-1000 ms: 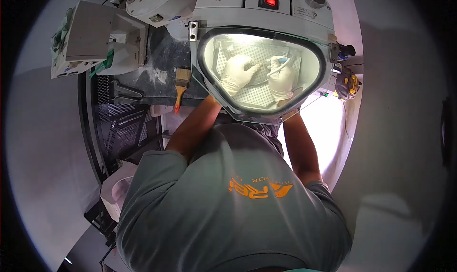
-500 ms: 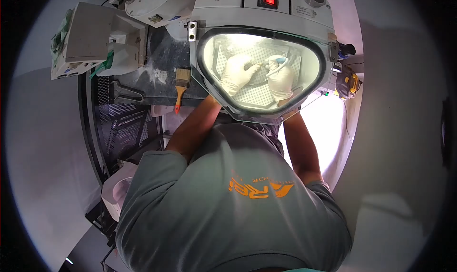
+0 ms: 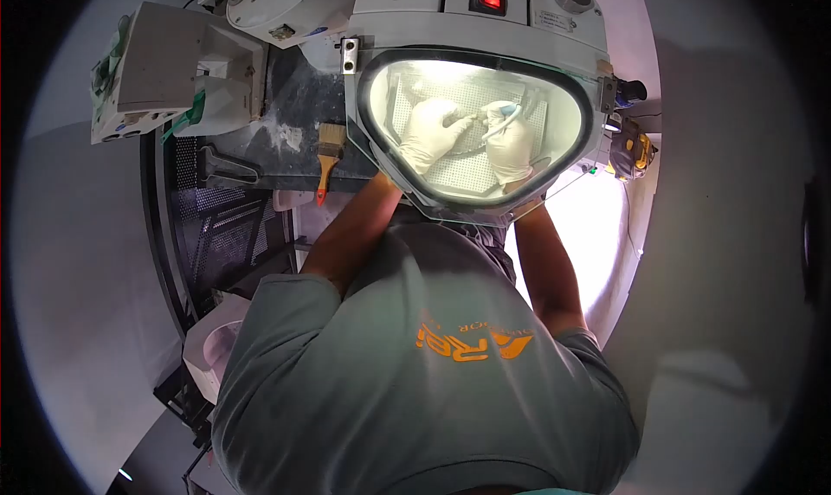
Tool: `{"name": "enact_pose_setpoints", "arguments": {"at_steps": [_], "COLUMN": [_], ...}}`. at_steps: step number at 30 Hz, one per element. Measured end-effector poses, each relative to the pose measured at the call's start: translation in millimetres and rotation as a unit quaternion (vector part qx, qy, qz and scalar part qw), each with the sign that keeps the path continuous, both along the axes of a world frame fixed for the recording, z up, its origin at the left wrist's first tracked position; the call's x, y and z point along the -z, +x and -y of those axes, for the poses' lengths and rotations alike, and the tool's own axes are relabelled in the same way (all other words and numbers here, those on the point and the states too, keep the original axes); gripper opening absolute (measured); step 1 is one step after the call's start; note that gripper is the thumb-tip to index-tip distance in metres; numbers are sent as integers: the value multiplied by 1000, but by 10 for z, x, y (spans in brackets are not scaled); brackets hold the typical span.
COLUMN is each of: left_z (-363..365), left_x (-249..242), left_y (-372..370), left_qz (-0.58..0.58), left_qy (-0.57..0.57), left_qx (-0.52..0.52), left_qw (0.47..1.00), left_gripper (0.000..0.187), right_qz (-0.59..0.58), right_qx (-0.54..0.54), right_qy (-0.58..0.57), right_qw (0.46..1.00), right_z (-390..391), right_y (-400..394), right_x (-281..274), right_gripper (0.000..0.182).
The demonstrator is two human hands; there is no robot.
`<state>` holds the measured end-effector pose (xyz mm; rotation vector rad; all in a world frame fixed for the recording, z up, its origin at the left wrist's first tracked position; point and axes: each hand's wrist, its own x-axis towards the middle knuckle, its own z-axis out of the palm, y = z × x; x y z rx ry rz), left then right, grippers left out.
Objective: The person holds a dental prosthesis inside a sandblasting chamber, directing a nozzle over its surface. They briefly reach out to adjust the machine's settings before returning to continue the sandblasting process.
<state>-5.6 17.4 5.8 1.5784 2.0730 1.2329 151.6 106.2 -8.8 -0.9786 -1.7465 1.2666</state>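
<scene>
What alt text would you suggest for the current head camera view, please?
A person's gloved left hand and right hand are close together inside a lit, windowed cabinet, the right holding a pale tube-like tool; any item between them is too small to identify. Outside, a paintbrush lies on a dark bench.

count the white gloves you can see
2: one on the left hand, one on the right hand, both inside the lit cabinet, seen through its window. Others may be hidden from this view.
</scene>
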Motion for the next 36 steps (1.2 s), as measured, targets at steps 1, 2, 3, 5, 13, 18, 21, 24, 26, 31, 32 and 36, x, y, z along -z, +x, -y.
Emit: {"name": "enact_pose_setpoints", "arguments": {"at_steps": [1,2,3,5,13,18,21,24,26,31,32,36], "left_z": [0,0,0,0,7,-2,-3,-2,-7,-10,-11,-9], "left_x": [4,8,-13,-56,-17,-45,-33,-26,-19,51,81,-5], "left_y": [0,2,7,15,27,14,10,9,12,36,25,44], "left_qz": [6,13,18,28,43,19,11,2,-8,-26,-27,-37], "left_qy": [-4,-8,-14,-26,-53,-29,-17,-12,-7,7,14,14], "left_qx": [-1,-2,-3,-4,-4,5,7,6,3,-27,-23,-24], "left_qw": [1000,1000,1000,999,998,999,1000,1000,1000,999,999,999], "left_gripper": [25,25,24,24,26,20,19,20,21,23,24,25], "right_qz": [-5,-4,-4,-2,11,14,20,-17,-12,-33,-31,-17], "right_qx": [-2,-4,-5,-9,-8,4,12,27,27,37,38,34], "right_qy": [-4,-20,-37,-50,-21,-27,-52,-45,-61,-88,-78,-44], "right_qw": [1000,1000,999,999,1000,1000,998,998,998,995,996,998], "right_z": [1,1,3,7,-1,-6,6,21,4,8,11,-4], "right_y": [-2,2,7,17,18,9,3,-23,-22,-40,-43,-37], "right_x": [-20,-36,-49,-68,-84,-31,-120,-168,-133,-142,-128,-100], "right_gripper": [13,13,12,12,12,15,20,25,25,25,25,27]}}
